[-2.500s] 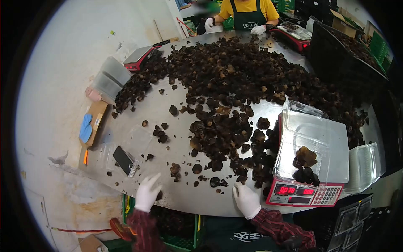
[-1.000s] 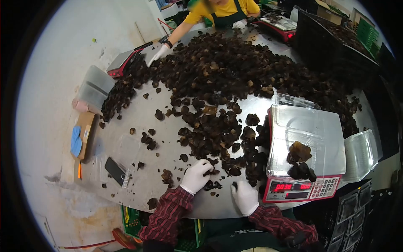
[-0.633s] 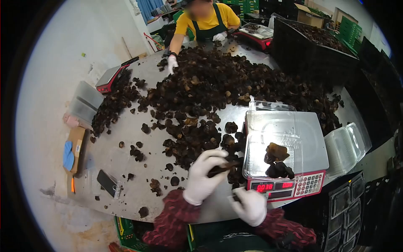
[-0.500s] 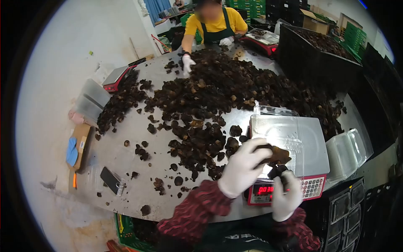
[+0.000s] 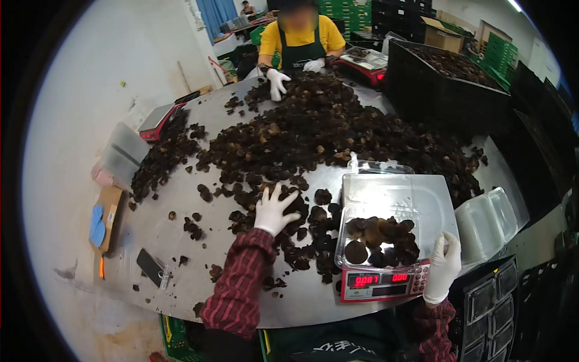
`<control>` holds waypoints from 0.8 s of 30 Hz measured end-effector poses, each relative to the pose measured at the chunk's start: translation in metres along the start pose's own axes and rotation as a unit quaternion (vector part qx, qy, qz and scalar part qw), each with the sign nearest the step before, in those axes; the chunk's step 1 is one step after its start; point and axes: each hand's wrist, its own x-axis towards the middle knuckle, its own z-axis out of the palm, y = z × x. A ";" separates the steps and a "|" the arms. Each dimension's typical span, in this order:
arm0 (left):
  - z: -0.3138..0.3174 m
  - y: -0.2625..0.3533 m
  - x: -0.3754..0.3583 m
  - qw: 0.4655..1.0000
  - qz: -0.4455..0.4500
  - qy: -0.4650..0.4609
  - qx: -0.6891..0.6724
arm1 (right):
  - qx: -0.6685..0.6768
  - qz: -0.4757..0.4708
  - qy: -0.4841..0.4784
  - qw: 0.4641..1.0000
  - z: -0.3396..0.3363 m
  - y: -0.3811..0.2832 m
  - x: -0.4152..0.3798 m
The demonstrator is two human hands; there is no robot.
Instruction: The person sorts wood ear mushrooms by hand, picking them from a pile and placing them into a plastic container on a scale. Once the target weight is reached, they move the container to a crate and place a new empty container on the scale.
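Observation:
My left hand (image 5: 274, 211), in a white glove, lies with fingers spread on the near part of a pile of dark brown wood ear mushrooms (image 5: 271, 142). My right hand (image 5: 443, 268), also gloved, is beside the right edge of a red-and-grey weighing scale (image 5: 434, 211). Its fingers are curled together, and nothing shows in them. On the scale sits an open clear plastic box (image 5: 416, 218), its lid (image 5: 383, 168) folded back. Several mushrooms (image 5: 383, 238) lie in the box. The red display (image 5: 367, 280) reads about 0.087.
Stacked clear boxes (image 5: 482, 223) stand right of the scale. A phone (image 5: 149, 266) lies at the left, near a cardboard box (image 5: 110, 211). Across the table, a person (image 5: 301, 42) in white gloves touches the pile. A large black bin (image 5: 446, 90) holds more mushrooms.
My left hand has moved left from above the box to the pile and spread its fingers. My right hand has moved right, off the box. More mushrooms show in the box; the display reading rose.

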 end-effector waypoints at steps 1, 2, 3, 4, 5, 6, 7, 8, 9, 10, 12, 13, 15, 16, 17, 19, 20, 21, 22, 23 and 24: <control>0.008 -0.009 -0.006 0.999 0.016 -0.034 -0.009 | -0.003 -0.021 -0.003 1.000 0.001 0.004 0.000; 0.017 -0.018 -0.011 0.996 0.060 0.031 -0.049 | -0.007 -0.019 0.001 1.000 0.002 0.008 -0.001; 0.019 -0.021 -0.016 0.994 0.047 0.026 -0.098 | 0.001 -0.020 -0.015 1.000 0.003 0.012 -0.002; 0.022 -0.025 -0.020 0.988 0.033 0.021 -0.147 | 0.010 -0.021 -0.033 0.999 0.003 0.014 -0.003; 0.024 -0.028 -0.026 0.985 0.042 0.043 -0.161 | 0.025 -0.068 -0.019 0.997 0.004 0.011 -0.003; 0.026 -0.033 -0.030 0.981 0.049 0.067 -0.175 | 0.025 -0.067 -0.019 0.997 0.002 0.010 -0.003; 0.030 -0.039 -0.031 0.973 0.048 0.106 -0.202 | 0.020 -0.057 -0.060 0.996 0.000 0.009 -0.003; 0.031 -0.046 -0.032 0.956 0.029 0.110 -0.270 | 0.017 -0.046 -0.101 0.994 -0.001 0.008 -0.003; 0.023 -0.042 -0.034 0.944 -0.024 0.105 -0.312 | 0.008 -0.085 -0.097 0.992 -0.001 0.007 -0.003; 0.013 -0.038 -0.035 0.928 -0.078 0.101 -0.351 | 0.011 -0.085 -0.099 0.991 -0.002 0.005 -0.003; 0.004 -0.038 -0.031 0.890 -0.132 0.073 -0.431 | -0.043 -0.098 -0.112 0.988 -0.003 -0.001 -0.003; -0.011 -0.023 -0.030 0.872 -0.107 0.094 -0.469 | -0.039 -0.099 -0.113 0.988 -0.002 -0.002 -0.002; -0.047 0.019 -0.028 0.831 -0.040 0.125 -0.540 | -0.039 -0.085 -0.135 0.986 -0.002 -0.003 -0.001; -0.061 0.039 -0.025 0.822 -0.036 0.113 -0.557 | -0.038 -0.085 -0.138 0.986 -0.002 -0.004 -0.001; -0.077 0.062 -0.026 0.851 0.012 0.130 -0.509 | -0.044 -0.092 -0.142 0.985 -0.002 -0.006 -0.001; -0.093 0.109 -0.026 0.863 0.116 0.175 -0.460 | -0.045 -0.103 -0.152 0.982 0.002 -0.008 -0.001; -0.092 0.128 -0.026 0.870 0.183 0.169 -0.425 | -0.041 -0.091 -0.159 0.982 0.003 -0.006 -0.002; -0.088 0.146 -0.025 0.875 0.266 0.207 -0.349 | -0.038 -0.079 -0.167 0.982 0.004 -0.005 -0.002; -0.084 0.163 -0.022 0.856 0.333 0.178 -0.354 | -0.034 -0.085 -0.172 0.981 0.006 -0.003 -0.002; -0.069 0.174 -0.017 0.857 0.395 0.140 -0.301 | -0.032 -0.091 -0.163 0.982 0.008 0.000 -0.002; -0.060 0.185 -0.015 0.874 0.429 0.078 -0.217 | -0.030 -0.097 -0.154 0.983 0.010 0.001 -0.002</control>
